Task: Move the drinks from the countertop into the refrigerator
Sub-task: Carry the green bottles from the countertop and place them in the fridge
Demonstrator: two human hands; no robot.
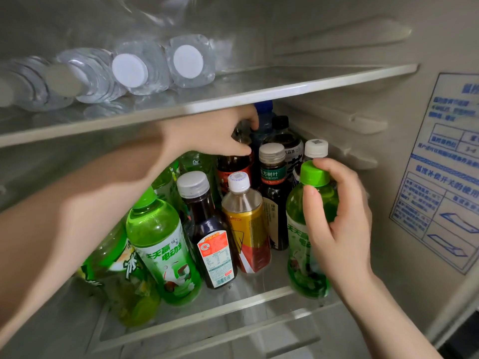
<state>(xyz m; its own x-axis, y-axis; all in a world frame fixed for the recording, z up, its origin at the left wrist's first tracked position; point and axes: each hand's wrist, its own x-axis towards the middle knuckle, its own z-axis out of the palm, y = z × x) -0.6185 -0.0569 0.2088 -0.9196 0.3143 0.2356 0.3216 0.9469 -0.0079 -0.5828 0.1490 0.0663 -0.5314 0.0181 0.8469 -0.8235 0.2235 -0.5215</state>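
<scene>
I look into an open refrigerator. My right hand (337,218) grips a green-capped green bottle (303,229) by its neck and shoulder, its base near the front right of the lower glass shelf (233,304). My left hand (210,133) reaches deep under the upper shelf and is closed around the top of a dark cola-type bottle (233,169) at the back. Several other drinks stand on the lower shelf: another green bottle (163,244), a dark bottle with a silver cap (207,229), and a yellow-labelled tea bottle (246,224).
The upper glass shelf (259,92) carries several clear water bottles (160,66) lying on their sides, white caps toward me. A blue-printed sticker (445,172) covers the right inner wall. Tall dark tea bottles (274,182) crowd the back right; a large green bottle (116,275) leans at left.
</scene>
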